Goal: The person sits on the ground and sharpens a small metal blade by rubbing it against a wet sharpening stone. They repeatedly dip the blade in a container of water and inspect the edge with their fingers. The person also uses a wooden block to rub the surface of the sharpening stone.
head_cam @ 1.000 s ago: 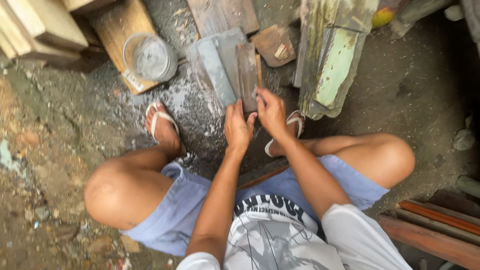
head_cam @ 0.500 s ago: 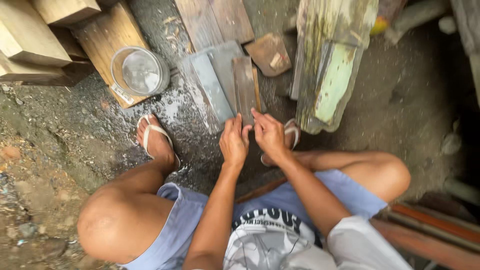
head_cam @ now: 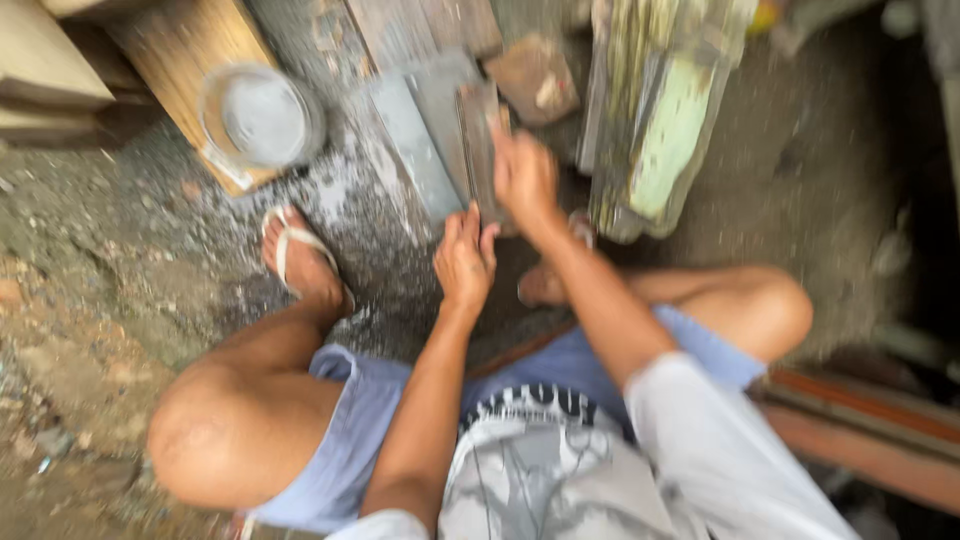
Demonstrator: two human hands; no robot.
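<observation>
Right hand (head_cam: 525,180) presses the dark flat blade (head_cam: 478,150) against the grey stone slab (head_cam: 425,140), left hand (head_cam: 464,262) steadying its near end with fingers curled; blade judged stiff, wet-slick, sharp-edged, best held flat from above

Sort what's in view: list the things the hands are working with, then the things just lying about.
In use: left hand and right hand on a flat dark blade lying on a grey slab.

Lying about: round container, wooden board, greenish planks, reddish chunk.
</observation>
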